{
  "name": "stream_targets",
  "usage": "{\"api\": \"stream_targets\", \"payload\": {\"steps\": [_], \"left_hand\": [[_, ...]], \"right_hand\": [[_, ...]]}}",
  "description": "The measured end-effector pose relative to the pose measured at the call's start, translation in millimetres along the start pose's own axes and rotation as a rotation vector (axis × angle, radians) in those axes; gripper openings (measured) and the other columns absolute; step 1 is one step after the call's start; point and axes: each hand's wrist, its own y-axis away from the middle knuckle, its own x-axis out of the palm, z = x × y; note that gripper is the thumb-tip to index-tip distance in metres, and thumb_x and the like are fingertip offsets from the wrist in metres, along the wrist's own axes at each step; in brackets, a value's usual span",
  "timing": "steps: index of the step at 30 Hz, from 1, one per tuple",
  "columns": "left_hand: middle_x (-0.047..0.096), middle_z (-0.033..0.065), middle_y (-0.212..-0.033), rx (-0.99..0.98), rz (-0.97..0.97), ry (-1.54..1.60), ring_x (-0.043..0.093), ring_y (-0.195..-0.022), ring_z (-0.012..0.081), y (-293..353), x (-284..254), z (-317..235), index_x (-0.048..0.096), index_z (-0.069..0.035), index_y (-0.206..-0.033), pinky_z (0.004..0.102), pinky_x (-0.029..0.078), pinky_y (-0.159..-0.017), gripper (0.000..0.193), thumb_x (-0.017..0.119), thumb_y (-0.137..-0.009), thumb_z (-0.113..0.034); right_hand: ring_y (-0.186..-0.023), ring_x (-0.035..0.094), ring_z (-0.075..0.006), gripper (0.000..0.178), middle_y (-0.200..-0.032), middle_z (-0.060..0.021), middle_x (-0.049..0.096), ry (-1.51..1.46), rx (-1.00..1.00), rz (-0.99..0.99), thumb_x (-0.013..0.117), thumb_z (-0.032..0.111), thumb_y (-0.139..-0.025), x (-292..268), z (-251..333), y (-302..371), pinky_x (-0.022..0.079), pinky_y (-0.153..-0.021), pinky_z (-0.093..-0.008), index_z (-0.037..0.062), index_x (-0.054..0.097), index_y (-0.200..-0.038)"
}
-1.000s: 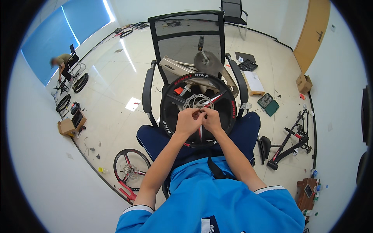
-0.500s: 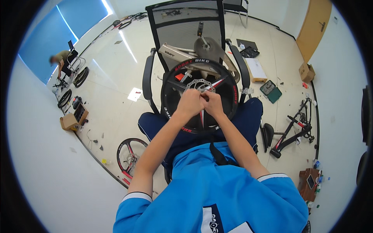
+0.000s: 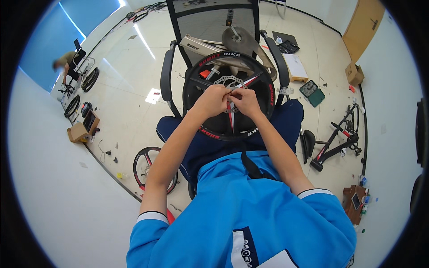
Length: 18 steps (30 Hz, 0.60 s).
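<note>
A small bicycle wheel (image 3: 193,85) with a black tyre and black, red and white spokes lies tilted on my lap, leaning toward the chair in front. At its hub sits a silver brake disc (image 3: 228,79). Over the disc's near edge my left hand (image 3: 212,99) and my right hand (image 3: 246,101) meet, fingertips pinched together. Whatever lies between the fingers is too small to make out. Behind the wheel, a pale bicycle frame (image 3: 203,46) with a crank and pedal (image 3: 229,18) rests on the mesh office chair (image 3: 201,27).
A black bicycle frame (image 3: 337,140) lies on the floor at right, near an open green toolbox (image 3: 316,97) and a cardboard box (image 3: 354,73). Another wheel (image 3: 141,166) lies at left by my arm. Far left, a person (image 3: 67,62) bends over beside a chair.
The view has shifted slightly, so the chair and wheel sit higher. The wheel has turned a little on my lap. My hands stay together at the brake disc, fingers still pinched.
</note>
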Motion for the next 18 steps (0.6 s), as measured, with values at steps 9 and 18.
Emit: {"api": "stream_targets", "payload": {"steps": [9, 18], "left_hand": [[0.070, 0.0174, -0.081, -0.105, -0.211, 0.150, 0.067, -0.065, 0.0252, -5, -16, -4, 0.074, 0.000, -0.098, 0.0322, 0.053, -0.062, 0.015, 0.067, -0.086, -0.004], [0.065, 0.0171, -0.087, -0.171, -0.342, 0.103, 0.065, -0.080, 0.0357, 32, 88, 25, 0.069, 0.001, -0.093, 0.0422, 0.053, -0.072, 0.013, 0.066, -0.082, -0.005]], "right_hand": [[-0.071, 0.070, -0.0123, 0.016, -0.080, -0.0092, 0.074, -0.072, -0.014, 0.059, 0.077, 0.011, -0.082, -45, 17, -20, 0.054, -0.067, -0.0255, -0.0020, 0.074, -0.091], [-0.077, 0.066, -0.0335, 0.012, -0.082, -0.0169, 0.068, 0.224, -0.117, 0.174, 0.073, 0.008, -0.080, -49, 1, 23, 0.052, -0.069, -0.0385, -0.0004, 0.071, -0.089]]}}
